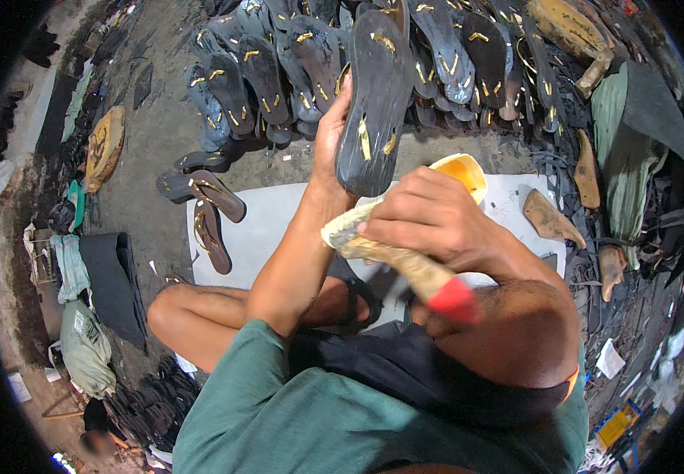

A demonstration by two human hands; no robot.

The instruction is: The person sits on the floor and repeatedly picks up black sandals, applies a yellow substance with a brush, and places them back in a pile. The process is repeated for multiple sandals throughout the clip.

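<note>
My left hand [336,126] is gripping the black sole [373,91] by its left edge, the forearm reaching outward from the body. The sole's long axis is running the same way, its single-tab end pointing outward past the hand, its two-tab end facing back. My right hand [433,217], back upward, is closing round a red-ended tool [415,270] that is slanting down-right. Just beyond that hand a yellow container [479,178] is showing; beyond the left, black sandals [261,83] are lying crowded.

Out left, a yellowish wooden block [105,150] sits on the floor [140,209], then a dark sheet [111,280], then a pale green sack [84,347]; far right, green cloth [620,178] bunches up!
</note>
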